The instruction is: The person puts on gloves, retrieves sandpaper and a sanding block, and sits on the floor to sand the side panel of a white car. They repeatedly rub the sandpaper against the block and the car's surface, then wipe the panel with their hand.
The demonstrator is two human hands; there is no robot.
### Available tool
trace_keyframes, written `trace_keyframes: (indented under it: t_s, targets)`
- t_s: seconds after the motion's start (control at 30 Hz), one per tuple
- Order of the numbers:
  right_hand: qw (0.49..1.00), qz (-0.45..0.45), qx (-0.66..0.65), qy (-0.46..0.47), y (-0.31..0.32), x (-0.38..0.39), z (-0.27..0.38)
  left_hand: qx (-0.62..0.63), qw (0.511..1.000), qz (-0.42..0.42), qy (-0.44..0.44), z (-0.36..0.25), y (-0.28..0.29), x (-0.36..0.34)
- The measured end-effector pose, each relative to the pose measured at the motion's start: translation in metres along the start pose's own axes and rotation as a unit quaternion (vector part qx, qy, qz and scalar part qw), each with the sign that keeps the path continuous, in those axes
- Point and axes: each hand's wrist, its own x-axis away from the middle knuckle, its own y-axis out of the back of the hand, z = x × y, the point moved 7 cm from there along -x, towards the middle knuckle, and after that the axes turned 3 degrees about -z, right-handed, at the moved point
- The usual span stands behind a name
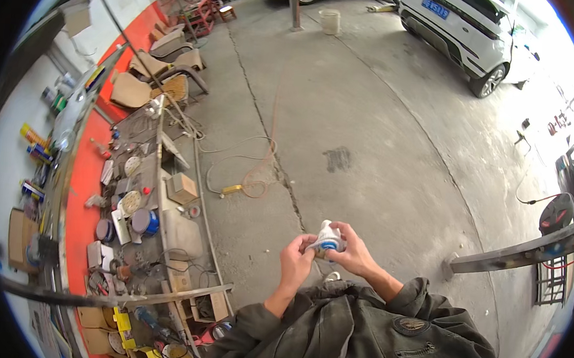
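In front of my body, both hands hold one small white bundle (327,234) with a blue ring-like part on its near side. It looks like crumpled cloth or a wrapped roll; its exact kind is too small to tell. My left hand (296,258) pinches its lower left edge between thumb and fingers. From the right, my right hand (356,256) curls its fingers over the bundle's side, the thumb close to the blue part. The fingers hide some of it.
A cluttered workbench (180,235) with tins, sanding discs and boxes runs along the left. A hose with a yellow end piece (231,190) lies on the concrete floor. Car seats (151,80) stand far left, a white car (454,31) far right. A metal bar (515,251) juts in at right.
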Motion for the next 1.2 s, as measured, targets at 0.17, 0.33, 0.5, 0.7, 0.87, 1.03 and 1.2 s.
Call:
trace_keyframes:
  t_s: [0.17, 0.33, 0.5, 0.7, 0.87, 1.03, 1.2]
  targets:
    - [0.998, -0.061, -0.031, 0.001, 0.129, -0.041, 0.001, 0.155, 0.978, 0.109, 0.087, -0.022, -0.13, -0.078]
    - [0.968, -0.169, -0.183, -0.029, 0.19, -0.082, -0.06, 0.267, 0.899, 0.273, 0.215, -0.02, -0.225, -0.141]
    - [0.881, -0.243, -0.399, -0.073, 0.264, -0.136, -0.111, 0.306, 0.867, 0.283, 0.274, -0.034, -0.312, -0.228]
    - [0.789, -0.196, -0.578, -0.068, 0.361, -0.199, -0.098, 0.218, 0.876, 0.301, 0.308, -0.03, -0.435, -0.344]
    - [0.742, -0.259, -0.617, -0.028, 0.419, -0.229, -0.11, 0.183, 0.827, 0.375, 0.376, -0.037, -0.532, -0.383]
    - [0.617, -0.36, -0.7, -0.012, 0.476, -0.234, -0.17, 0.156, 0.828, 0.414, 0.345, -0.033, -0.619, -0.426]
    - [0.605, -0.434, -0.668, 0.021, 0.565, -0.246, -0.204, 0.172, 0.823, 0.403, 0.361, -0.062, -0.719, -0.46]
